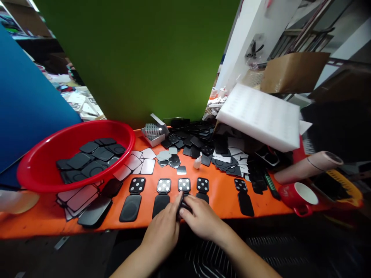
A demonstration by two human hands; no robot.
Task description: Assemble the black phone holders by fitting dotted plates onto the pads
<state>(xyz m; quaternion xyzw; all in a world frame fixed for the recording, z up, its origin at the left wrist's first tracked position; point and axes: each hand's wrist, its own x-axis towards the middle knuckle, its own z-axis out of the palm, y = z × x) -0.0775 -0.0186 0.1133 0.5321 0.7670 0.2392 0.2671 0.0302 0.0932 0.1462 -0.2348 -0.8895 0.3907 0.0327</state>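
Note:
At the table's front edge my left hand (164, 227) and my right hand (204, 219) meet, fingers closed around a black flat piece (186, 207) that they mostly hide. Just beyond the fingertips lies a square plate with round light dots (184, 184); whether it joins the held piece is hard to tell. Similar black hinged pads lie in a row: one at the far left (130, 208), another by my left hand (160, 204), one partly behind my right hand (202, 184) and one farther right (245, 204). A small white dropper bottle (197, 162) stands behind the row.
A red basin (31, 170) with black pads is at left, near pale sheets (148, 166). Behind are an open small box (153, 134) and a black pile (197, 141). White foam (261, 112), a pink tumbler (307, 168) and a red mug (290, 199) stand right.

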